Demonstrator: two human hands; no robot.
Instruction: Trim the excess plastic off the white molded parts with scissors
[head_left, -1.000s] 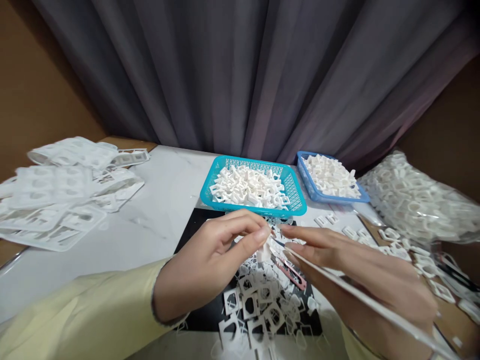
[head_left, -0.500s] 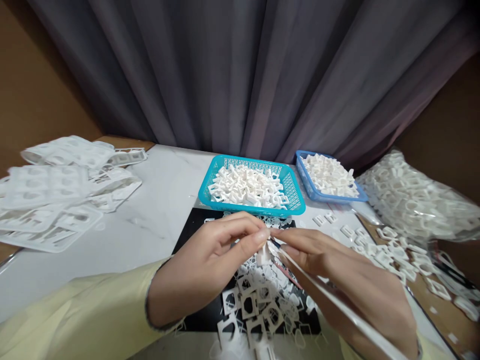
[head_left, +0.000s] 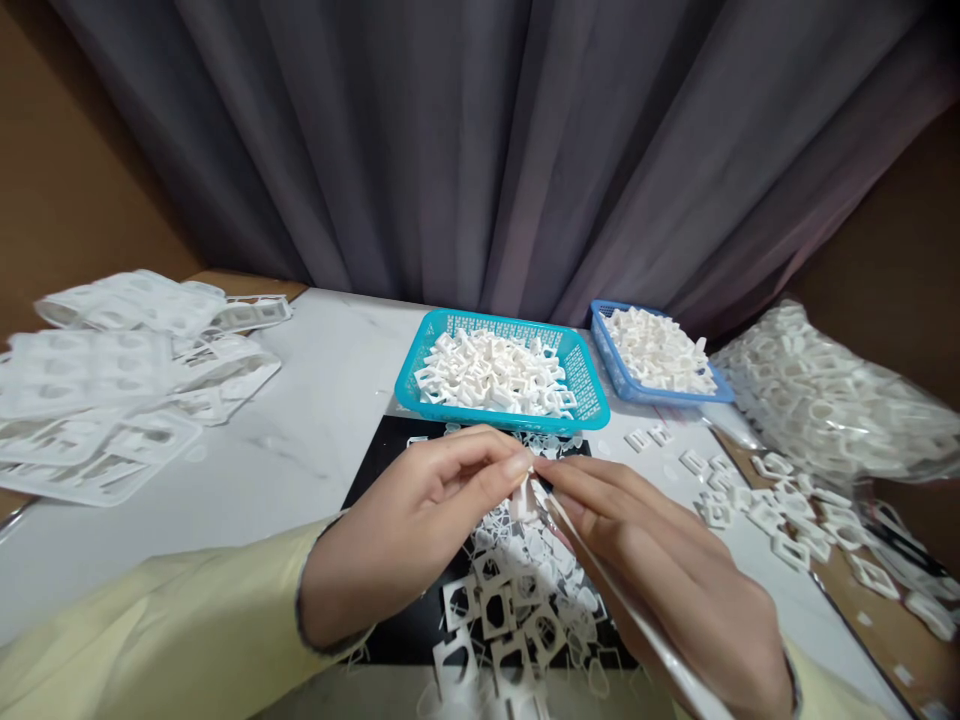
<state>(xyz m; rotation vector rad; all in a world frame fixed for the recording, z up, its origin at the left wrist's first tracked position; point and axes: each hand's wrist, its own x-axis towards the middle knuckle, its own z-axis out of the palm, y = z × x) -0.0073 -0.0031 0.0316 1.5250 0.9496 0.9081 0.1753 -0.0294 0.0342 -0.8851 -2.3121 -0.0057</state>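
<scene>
My left hand (head_left: 420, 530) comes in from the left in a pale yellow sleeve. Its thumb and forefinger pinch a small white plastic piece (head_left: 524, 502), partly covered by the fingertips. Against that piece rest the fingertips of my right hand (head_left: 667, 550), which is closed around a long slim white strip or tool (head_left: 637, 625). That runs back along the thumb side toward the lower right; its exact kind I cannot make out. Below both hands, several white frame pieces and thin scraps (head_left: 510, 600) lie heaped on a black mat (head_left: 405, 620).
A turquoise basket (head_left: 409, 385) of small white parts stands just beyond my hands. To its right are a blue basket (head_left: 637, 392) and a clear bag (head_left: 840, 400) of white parts. Loose white parts (head_left: 795, 510) lie at right, white sheets (head_left: 127, 380) at left.
My right hand has turned and shifted slightly down and left, bringing the slim white strip to a steeper angle. The left hand stays almost in place, still pinching the white piece.
</scene>
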